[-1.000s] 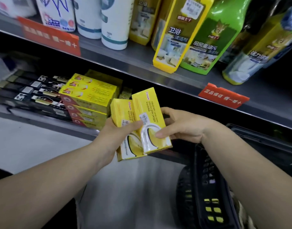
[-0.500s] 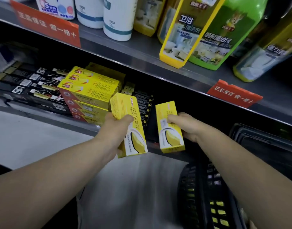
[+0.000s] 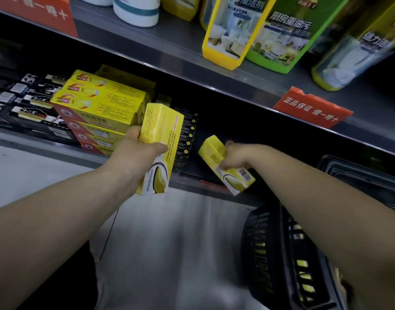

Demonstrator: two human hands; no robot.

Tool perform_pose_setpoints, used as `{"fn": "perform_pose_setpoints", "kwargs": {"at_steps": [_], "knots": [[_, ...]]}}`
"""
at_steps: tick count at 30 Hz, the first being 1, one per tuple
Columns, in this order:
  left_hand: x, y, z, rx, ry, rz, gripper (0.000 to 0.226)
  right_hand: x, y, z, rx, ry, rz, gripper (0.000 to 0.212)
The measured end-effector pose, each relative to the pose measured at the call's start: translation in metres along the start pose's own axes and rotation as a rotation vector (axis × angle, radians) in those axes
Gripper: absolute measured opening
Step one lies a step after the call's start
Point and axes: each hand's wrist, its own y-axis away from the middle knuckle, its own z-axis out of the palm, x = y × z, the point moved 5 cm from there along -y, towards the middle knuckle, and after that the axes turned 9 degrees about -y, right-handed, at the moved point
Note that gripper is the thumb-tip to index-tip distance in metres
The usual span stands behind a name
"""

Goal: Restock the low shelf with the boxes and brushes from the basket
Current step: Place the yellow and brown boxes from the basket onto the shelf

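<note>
1. The left hand [image 3: 136,153] grips a yellow box [image 3: 161,130] held upright, thumb across its front and fingers curled behind.
2. The right hand [image 3: 239,156] grips a second yellow box [image 3: 214,153], tilted, its far end in the dark opening of the low shelf [image 3: 35,139] (its near end lies over the shelf's front edge).
3. Just left of the left hand, a stack of yellow cartons [image 3: 98,106] sits on that shelf, with black boxes [image 3: 24,101] further left.
4. The black basket [image 3: 270,253] sits below the right forearm.
5. Cleaner bottles [image 3: 281,30] stand on the upper shelf [image 3: 169,52].
</note>
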Motion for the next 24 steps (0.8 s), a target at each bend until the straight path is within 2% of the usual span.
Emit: {"fn": "perform_pose_setpoints", "kwargs": {"at_steps": [2, 4, 9, 12, 24], "knots": [[0.001, -0.001, -0.001, 0.011, 0.002, -0.005, 0.030, -0.010, -0.017, 0.004, 0.002, 0.167, -0.030, 0.082], [0.003, -0.002, -0.002, 0.024, 0.006, -0.010, 0.031, -0.014, -0.031, 0.016, 0.005, 0.228, -0.048, 0.079], [0.007, -0.007, -0.003, 0.041, 0.030, -0.025, 0.031, -0.011, -0.047, 0.051, 0.046, -0.094, -0.134, 0.072], [0.007, -0.007, -0.002, 0.041, 0.019, -0.028, 0.031, -0.008, -0.050, 0.060, 0.096, -0.207, -0.153, 0.070], [0.004, -0.004, 0.005, 0.010, -0.028, -0.027, 0.031, -0.007, -0.056, 0.063, 0.140, -0.113, -0.132, 0.067]]}}
